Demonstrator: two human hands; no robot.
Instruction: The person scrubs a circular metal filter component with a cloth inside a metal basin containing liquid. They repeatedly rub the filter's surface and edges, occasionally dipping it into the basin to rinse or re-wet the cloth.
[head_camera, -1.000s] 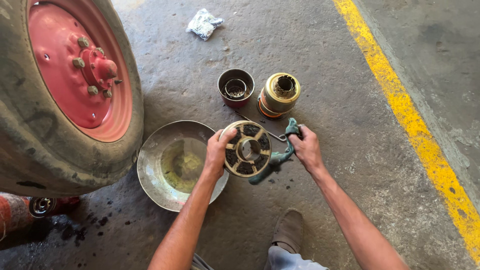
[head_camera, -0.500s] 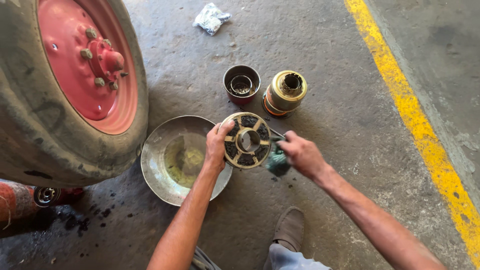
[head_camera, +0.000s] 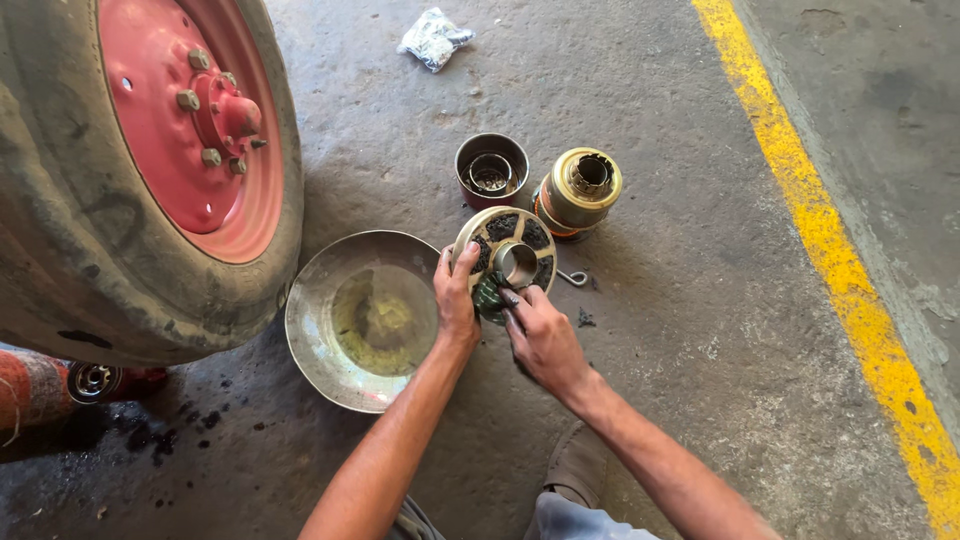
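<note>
Spoked metal disc (head_camera: 512, 245) between both hands

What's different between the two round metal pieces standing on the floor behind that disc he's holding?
The dark open metal cup is left of the brass-coloured cylindrical part. The cup is dull grey with a reddish base and a ring lying inside; the cylindrical part is yellowish, with a flanged top and a toothed centre hole. The cup looks lower, the cylindrical part taller. Both stand upright on the concrete floor.
</note>
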